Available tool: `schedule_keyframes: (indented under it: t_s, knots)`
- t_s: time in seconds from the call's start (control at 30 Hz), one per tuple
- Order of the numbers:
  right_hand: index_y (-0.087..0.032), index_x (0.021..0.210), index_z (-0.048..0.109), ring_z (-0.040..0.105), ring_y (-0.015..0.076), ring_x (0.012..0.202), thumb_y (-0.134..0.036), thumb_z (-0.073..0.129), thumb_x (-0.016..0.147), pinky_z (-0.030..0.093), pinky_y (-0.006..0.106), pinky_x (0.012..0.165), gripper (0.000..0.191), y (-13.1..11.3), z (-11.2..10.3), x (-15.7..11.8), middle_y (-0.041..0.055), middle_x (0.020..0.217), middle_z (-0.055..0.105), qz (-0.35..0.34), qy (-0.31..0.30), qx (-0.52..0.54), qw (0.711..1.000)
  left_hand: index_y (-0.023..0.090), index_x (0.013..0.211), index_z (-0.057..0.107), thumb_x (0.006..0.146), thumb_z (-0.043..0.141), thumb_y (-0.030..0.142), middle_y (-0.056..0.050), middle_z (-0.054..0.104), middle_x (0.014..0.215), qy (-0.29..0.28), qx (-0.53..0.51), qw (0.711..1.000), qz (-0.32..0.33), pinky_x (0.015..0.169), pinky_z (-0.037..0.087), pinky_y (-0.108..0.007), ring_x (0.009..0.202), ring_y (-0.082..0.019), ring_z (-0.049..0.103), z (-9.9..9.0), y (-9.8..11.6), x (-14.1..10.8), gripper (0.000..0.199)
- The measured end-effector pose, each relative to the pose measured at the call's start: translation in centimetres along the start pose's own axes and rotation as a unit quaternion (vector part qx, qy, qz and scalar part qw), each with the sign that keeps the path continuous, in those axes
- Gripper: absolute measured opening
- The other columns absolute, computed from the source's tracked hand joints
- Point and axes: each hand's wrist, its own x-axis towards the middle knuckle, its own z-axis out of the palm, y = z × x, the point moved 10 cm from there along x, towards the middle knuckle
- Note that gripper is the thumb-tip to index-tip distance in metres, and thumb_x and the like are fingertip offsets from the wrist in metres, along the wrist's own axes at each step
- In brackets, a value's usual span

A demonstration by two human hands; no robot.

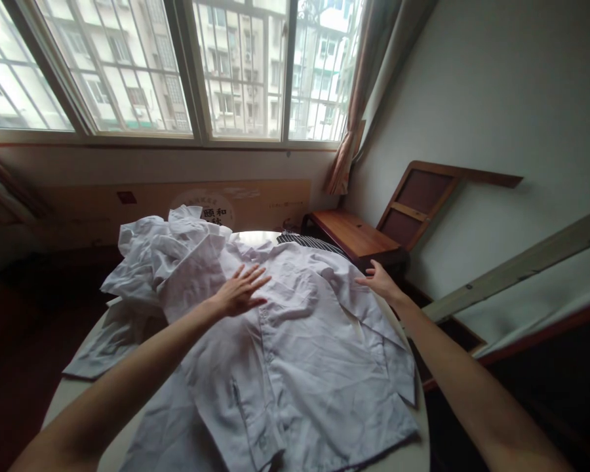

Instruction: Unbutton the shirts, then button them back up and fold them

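Note:
A white button-front shirt (319, 354) lies spread on a round pale table (420, 452), collar toward the window and creased across the front. Over its upper left part is my left hand (242, 290), fingers spread and palm down; I cannot tell whether it touches the cloth. My right hand (377, 280) is at the shirt's right shoulder and sleeve, fingers apart, with nothing gripped. A crumpled heap of white cloth (162, 252) sits at the table's far left, beside the shirt.
Dark striped cloth (312, 244) lies at the table's far edge. Beyond it stand a low wooden bench (354, 233) and a leaning wooden panel (417, 203). A long board (511, 265) slants at the right. A printed carton (270, 196) rests beneath the barred window.

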Motion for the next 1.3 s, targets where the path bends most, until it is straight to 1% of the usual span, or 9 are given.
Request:
schedule_keyframes:
  t_s: [0.13, 0.3, 0.37, 0.47, 0.57, 0.77, 0.93, 1.07, 1.3]
  knots:
    - [-0.006, 0.110, 0.061, 0.064, 0.0214, 0.076, -0.017, 0.070, 0.062, 0.049, 0.027, 0.064, 0.050, 1.5, 1.0, -0.3, 0.0106, 0.085, 0.068, 0.035, -0.085, -0.046, 0.995, 0.026, 0.141, 0.035, 0.089, 0.035, 0.057, -0.009, 0.028, 0.150, -0.072, -0.106, 0.991, 0.035, 0.112, 0.014, -0.048, 0.139, -0.027, 0.021, 4.4, 3.9, 0.0, 0.061]
    - [-0.013, 0.087, 0.069, 0.062, 0.0224, 0.082, -0.015, 0.057, 0.073, 0.046, 0.028, 0.072, 0.019, -6.4, -1.0, -5.2, 0.0094, 0.084, 0.067, -0.137, 0.084, -0.199, 0.967, 0.019, 0.126, 0.055, 0.082, 0.050, 0.056, -0.014, 0.045, 0.139, -0.009, -0.309, 0.949, -0.058, 0.110, 0.021, -0.048, 0.133, -0.031, 0.034, 4.0, 3.0, 0.7, 0.058]
    - [-0.014, 0.097, 0.067, 0.061, 0.0202, 0.087, -0.010, 0.050, 0.076, 0.045, 0.027, 0.077, 0.027, -11.2, 1.5, -10.3, 0.0101, 0.094, 0.066, -0.271, 0.070, -0.198, 0.939, 0.016, 0.115, 0.062, 0.079, 0.049, 0.063, -0.016, 0.056, 0.126, 0.057, -0.476, 0.868, -0.126, 0.104, 0.033, -0.046, 0.121, -0.031, 0.048, 2.9, 2.6, 1.6, 0.061]
    - [-0.019, 0.100, 0.067, 0.062, 0.0180, 0.080, -0.021, 0.057, 0.079, 0.046, 0.027, 0.074, 0.023, -14.8, 9.2, -19.1, 0.0055, 0.091, 0.066, -0.431, -0.175, -0.197, 0.863, 0.012, 0.105, 0.064, 0.076, 0.042, 0.072, -0.016, 0.066, 0.103, 0.067, -0.729, 0.646, -0.217, 0.086, 0.046, -0.042, 0.100, -0.030, 0.060, 4.0, 4.1, 3.1, 0.070]
    - [-0.020, 0.108, 0.063, 0.058, 0.0233, 0.099, -0.034, 0.061, 0.080, 0.045, 0.035, 0.086, 0.032, -14.2, 9.1, -20.2, 0.0091, 0.105, 0.064, -0.411, -0.140, -0.183, 0.882, 0.012, 0.098, 0.063, 0.070, 0.062, 0.062, -0.012, 0.068, 0.092, 0.067, -0.795, 0.524, -0.298, 0.080, 0.047, -0.036, 0.092, -0.026, 0.062, 5.6, 5.6, 3.6, 0.057]
    - [-0.018, 0.131, 0.045, 0.049, 0.0294, 0.118, -0.042, 0.072, 0.064, 0.039, 0.043, 0.097, 0.076, -4.2, 6.1, -15.1, 0.0136, 0.129, 0.052, -0.236, -0.183, -0.239, 0.924, 0.018, 0.096, 0.058, 0.064, 0.074, 0.020, -0.005, 0.067, 0.089, 0.109, -0.776, 0.506, -0.362, 0.071, 0.050, -0.027, 0.078, -0.017, 0.064, 6.7, 4.5, 2.6, 0.036]
    - [-0.019, 0.110, 0.058, 0.059, 0.0219, 0.097, -0.025, 0.063, 0.068, 0.044, 0.032, 0.083, 0.043, -1.0, 4.1, -18.2, 0.0069, 0.106, 0.063, -0.175, -0.200, -0.244, 0.933, 0.018, 0.103, 0.057, 0.072, 0.067, 0.023, -0.006, 0.068, 0.087, 0.091, -0.865, 0.398, -0.291, 0.070, 0.054, -0.032, 0.073, -0.018, 0.066, 6.4, 4.4, 4.4, 0.032]
    - [-0.020, 0.075, 0.059, 0.059, 0.0188, 0.071, -0.022, 0.052, 0.076, 0.043, 0.031, 0.066, 0.007, -2.9, 0.7, -20.5, 0.0026, 0.074, 0.063, -0.170, -0.163, -0.268, 0.934, 0.011, 0.091, 0.061, 0.077, 0.060, 0.039, -0.009, 0.067, 0.075, 0.038, -0.885, 0.357, -0.296, 0.069, 0.054, -0.033, 0.069, -0.021, 0.066, 7.1, 3.4, 6.9, 0.031]
    - [-0.025, 0.095, 0.059, 0.056, 0.0188, 0.061, -0.014, 0.053, 0.076, 0.042, 0.029, 0.052, 0.023, -12.6, -2.1, -30.8, 0.0028, 0.066, 0.060, -0.498, -0.152, -0.186, 0.833, 0.015, 0.108, 0.056, 0.070, 0.063, 0.029, -0.005, 0.064, 0.083, 0.113, -0.879, 0.415, -0.204, 0.071, 0.051, -0.029, 0.070, -0.015, 0.062, 4.3, -0.6, 15.0, 0.041]
